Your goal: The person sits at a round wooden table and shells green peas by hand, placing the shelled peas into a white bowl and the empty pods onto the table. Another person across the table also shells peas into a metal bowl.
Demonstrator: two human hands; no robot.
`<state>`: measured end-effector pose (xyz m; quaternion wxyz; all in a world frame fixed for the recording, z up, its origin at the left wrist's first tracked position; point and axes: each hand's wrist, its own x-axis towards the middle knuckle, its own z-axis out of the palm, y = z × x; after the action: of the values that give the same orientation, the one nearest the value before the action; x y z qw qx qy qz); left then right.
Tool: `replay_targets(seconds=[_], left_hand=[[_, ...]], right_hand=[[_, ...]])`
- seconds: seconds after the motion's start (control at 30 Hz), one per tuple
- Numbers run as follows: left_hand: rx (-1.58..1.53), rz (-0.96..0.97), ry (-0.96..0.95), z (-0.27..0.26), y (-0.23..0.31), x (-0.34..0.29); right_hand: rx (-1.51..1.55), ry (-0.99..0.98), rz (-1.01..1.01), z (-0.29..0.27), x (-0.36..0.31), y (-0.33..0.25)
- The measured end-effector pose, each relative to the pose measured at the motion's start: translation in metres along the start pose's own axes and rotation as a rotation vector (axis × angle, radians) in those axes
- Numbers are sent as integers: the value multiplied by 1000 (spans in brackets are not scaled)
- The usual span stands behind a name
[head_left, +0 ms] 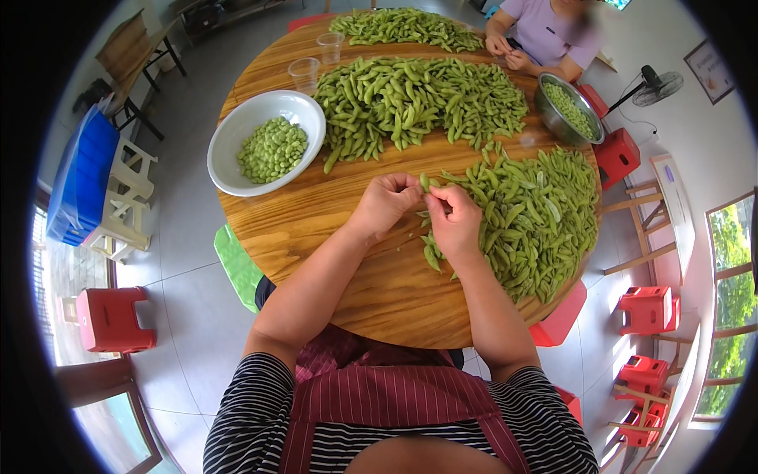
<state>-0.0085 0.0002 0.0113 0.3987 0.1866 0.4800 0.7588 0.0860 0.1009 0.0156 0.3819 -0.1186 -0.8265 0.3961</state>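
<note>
Both my hands meet over the near middle of the round wooden table (332, 209). A green soybean pod (425, 182) is pinched between the fingertips of my left hand (385, 204) and my right hand (454, 219). Just right of my right hand spreads a heap of flatter-looking pods (537, 221). Beyond my hands lies a big pile of pods (410, 99). To the left, a white bowl (225, 150) holds shelled green beans (272, 150). Whether a bean shows inside the pod I cannot tell.
Two clear plastic cups (304, 75) stand behind the white bowl. Across the table a person in a lilac shirt (545, 31) works beside a metal bowl (545, 110) of beans. A further pod pile (407, 28) lies at the far edge. Red stools (117, 320) and a fan (657, 85) surround the table.
</note>
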Motion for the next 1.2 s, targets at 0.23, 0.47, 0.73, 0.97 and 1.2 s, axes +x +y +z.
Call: replay_targets(seconds=[0.23,0.47,0.73,0.97,1.2], left_hand=[[-36,-30,32,3,5,-2],[72,-38,63,4,4,0],[118,-32,106,2,-6,5],[126,-40,45,9,-4,1],[-236,-224,-76,7,-2,0]], right_hand=[[32,-32,-33,0,0,-1],[939,-175,774,-5,1,15],[571,-206,678,-4,5,0],[876,-127,810,-4,1,19],[328,-50,531,-1,4,-3]])
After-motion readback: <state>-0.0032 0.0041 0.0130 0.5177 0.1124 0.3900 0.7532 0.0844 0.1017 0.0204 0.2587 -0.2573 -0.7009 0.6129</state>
